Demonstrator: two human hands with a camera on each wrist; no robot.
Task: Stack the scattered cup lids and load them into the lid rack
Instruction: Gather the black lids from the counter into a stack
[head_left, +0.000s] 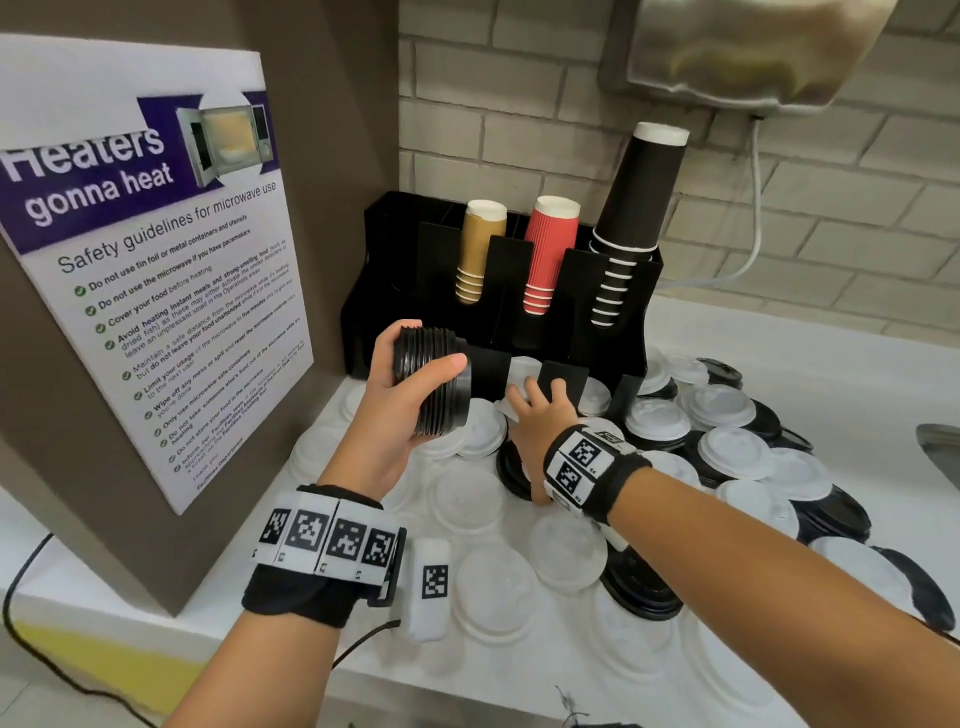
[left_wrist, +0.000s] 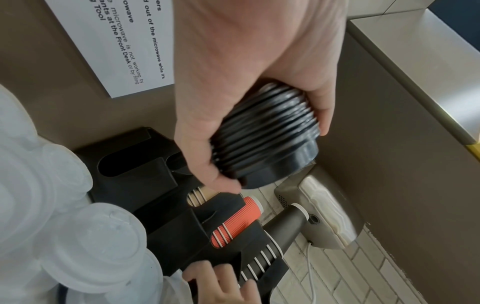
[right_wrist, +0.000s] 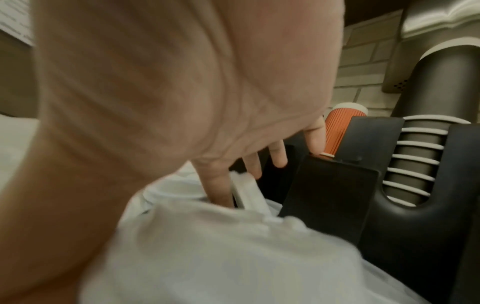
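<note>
Loading step: left hand (head_left: 395, 395) grips a black lid stack (head_left: 434, 384); right hand (head_left: 535, 415), fingers extended, steadies white lids (head_left: 522, 376) in the rack (head_left: 563, 374). Next, I judge: slot the stack in.

right hand (right_wrist: 182, 92) blurred close-up (fingertips hidden among white lids (right_wrist: 249, 193)), tan cups (left_wrist: 198, 195) mostly behind left hand (left_wrist: 249, 82)

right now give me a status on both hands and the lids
Left hand grips ribbed stack of black plastic lids. Right hand fingers on white lids at black lid rack. Loose lids crowd rack front.
</note>
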